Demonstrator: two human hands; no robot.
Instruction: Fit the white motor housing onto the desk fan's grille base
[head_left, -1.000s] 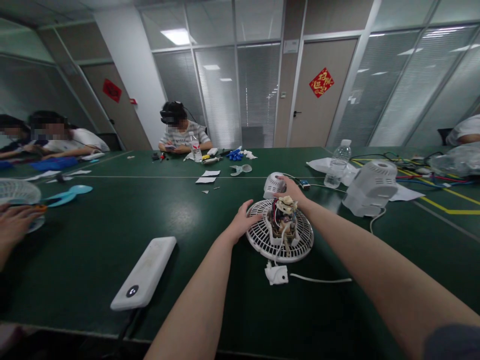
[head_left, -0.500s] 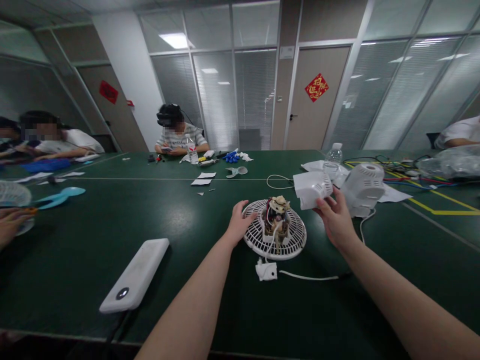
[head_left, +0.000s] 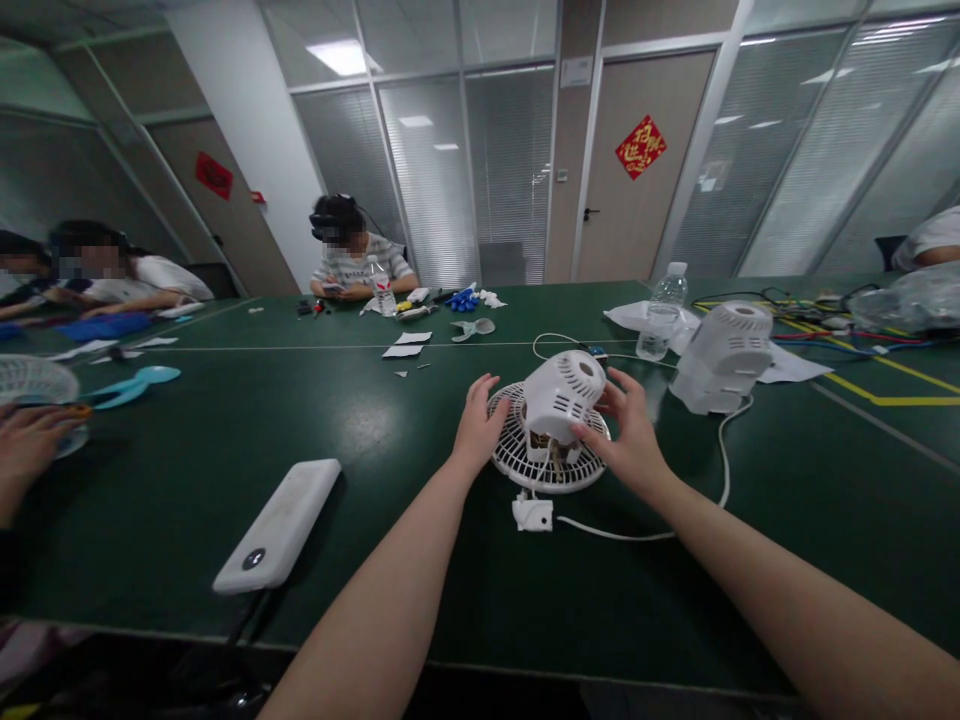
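The white vented cover [head_left: 565,392] sits, tilted, over the exposed inner parts [head_left: 556,455] at the centre of the round white grille [head_left: 510,452], which lies on the green tabletop [head_left: 390,470]. Below the near edge of the cover, part of the inner assembly remains visible.

The right hand [head_left: 626,435] is clamped on the right side of the cover, thumb on the near face and fingers around the far side. The left hand [head_left: 480,425] is spread at the left rim of the grille, thumb and fingers apart; whether it bears on the rim cannot be told.

Handling: the cover appears to be a light, stiff plastic shell, smooth enough to slip under a loose grip. Take hold by its opposite side walls, clear of the slots. The grille ribs look thin and likely to flex; support the grille by its outer ring. The inner parts are probably the heavy portion, and their wiring is fragile; do not grip there.

Keep clear of the small white block [head_left: 533,516] just beside the near rim and the white cord [head_left: 622,537] to its right.
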